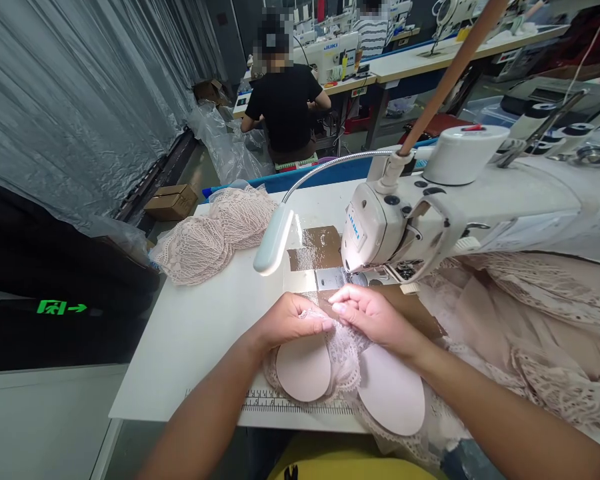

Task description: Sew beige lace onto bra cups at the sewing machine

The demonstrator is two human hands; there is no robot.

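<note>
A pale pink lace bra (347, 357) with two smooth oval cups lies at the table's front edge, its lace middle raised in my fingers. My left hand (296, 319) pinches the lace between thumb and fingers, left of centre. Close beside it, my right hand (365, 310) is closed with thumb and forefinger together on the lace's upper edge. Just beyond my fingers stands the white sewing machine (367, 227), its needle area lit by a small lamp (274, 240). The exact spot between my fingertips is too small to make out.
A stack of lace bra cups (215, 233) rests at the table's far left. More beige lace fabric (520, 320) is heaped on the right under the machine arm. A ruler strip (275, 401) runs along the front edge. A seated person (286, 107) works ahead; a cardboard box (171, 202) sits on the floor.
</note>
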